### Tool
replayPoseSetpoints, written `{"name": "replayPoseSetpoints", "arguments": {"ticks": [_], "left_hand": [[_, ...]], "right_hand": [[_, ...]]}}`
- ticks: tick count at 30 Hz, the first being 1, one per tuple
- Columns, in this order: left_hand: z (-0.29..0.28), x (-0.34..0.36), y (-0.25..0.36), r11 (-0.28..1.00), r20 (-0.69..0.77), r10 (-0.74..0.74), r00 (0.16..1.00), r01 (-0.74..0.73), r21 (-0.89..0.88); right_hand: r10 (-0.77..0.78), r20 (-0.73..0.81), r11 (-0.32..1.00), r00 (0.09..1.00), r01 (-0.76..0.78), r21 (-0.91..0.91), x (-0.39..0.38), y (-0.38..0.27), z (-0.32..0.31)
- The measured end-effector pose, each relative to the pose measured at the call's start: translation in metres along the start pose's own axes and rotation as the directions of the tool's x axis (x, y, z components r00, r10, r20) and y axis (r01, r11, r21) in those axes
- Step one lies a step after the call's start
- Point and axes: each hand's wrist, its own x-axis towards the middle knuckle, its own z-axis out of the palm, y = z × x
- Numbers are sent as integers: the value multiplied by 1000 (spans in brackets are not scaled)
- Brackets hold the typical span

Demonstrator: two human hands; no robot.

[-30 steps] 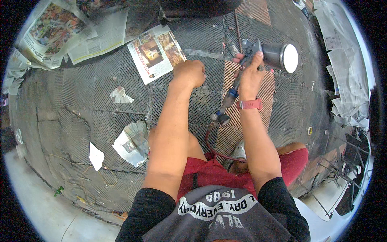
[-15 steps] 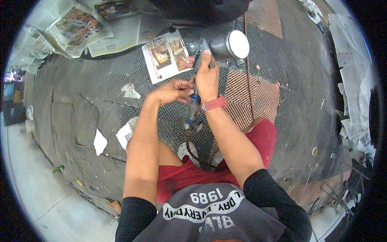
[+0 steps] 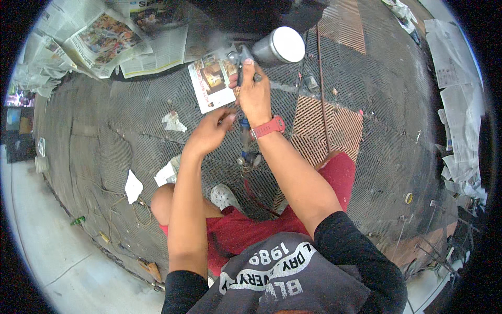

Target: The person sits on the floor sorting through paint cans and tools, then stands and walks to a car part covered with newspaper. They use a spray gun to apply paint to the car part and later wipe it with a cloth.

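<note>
My right hand (image 3: 253,94) grips a grey spray gun (image 3: 246,55) with a round, white-topped cup (image 3: 264,49) angled to the right. Below the grip, a blue-banded fitting (image 3: 245,133) joins a dark red hose (image 3: 251,191). The gun's nozzle points up-left near a black curved panel (image 3: 251,15), with a faint haze there. My left hand (image 3: 212,131) is left of the fitting, thumb and bent fingers apart, nothing visible in it; part of its fingers is hidden. A printed magazine page (image 3: 206,89) lies beyond it on the ribbed mat.
Newspaper sheets (image 3: 104,42) cover the upper left; more paper (image 3: 452,104) hangs at the right. Paper scraps (image 3: 133,186) and cords (image 3: 112,230) lie at the lower left. A tape roll (image 3: 408,198) and thin metal stands (image 3: 444,246) are at the right. Pale floor (image 3: 57,251) borders the mat.
My right hand has swung the spray gun left and up toward the panel. My left hand has uncurled from a fist, touched near the fitting, then shifted slightly down-left.
</note>
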Motion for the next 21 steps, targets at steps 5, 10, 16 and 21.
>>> {"name": "replayPoseSetpoints", "arguments": {"ticks": [5, 10, 16, 21], "left_hand": [[-11, -40, 4, 948, 30, 64, 998, -70, 311], [27, 11, -24, 984, 274, 99, 957, -134, 113], [84, 65, 21, 741, 497, 306, 812, 125, -660], [83, 68, 22, 723, 526, 372, 765, 117, -681]], "right_hand": [[40, -38, 996, 998, -43, -76, 1, -25, -5], [5, -269, 992, 963, -40, -123, -3, -28, -45], [-84, -406, 970, 910, -19, -244, -14, -50, -95], [-146, -424, 956, 894, 17, -294, -20, -76, -57]]}}
